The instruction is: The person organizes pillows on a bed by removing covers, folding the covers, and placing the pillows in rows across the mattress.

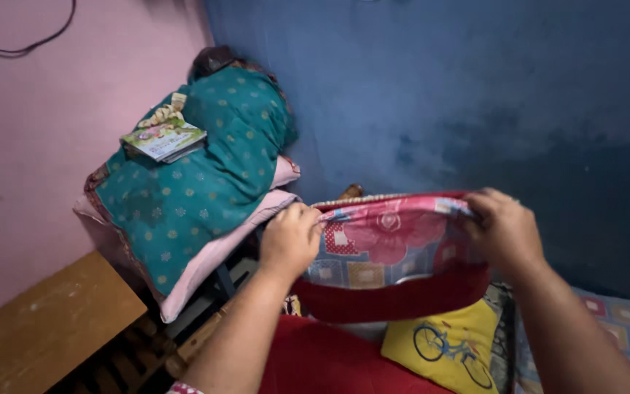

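Note:
Both my hands hold up a folded quilt (391, 252) with a pink flower and patchwork print and a dark red border. My left hand (291, 238) grips its upper left corner. My right hand (503, 228) grips its upper right corner. The quilt hangs between them in front of a blue wall, over a red cloth (322, 361) and a yellow pillow (450, 346) with a blue bicycle picture.
A teal dotted cloth (198, 175) covers a pile of bedding at the left, with pink layers under it. A small stack of booklets (164, 141) lies on top. A wooden bench (45, 325) stands at the lower left against a pink wall. Patchwork bedding (625, 321) lies at the right.

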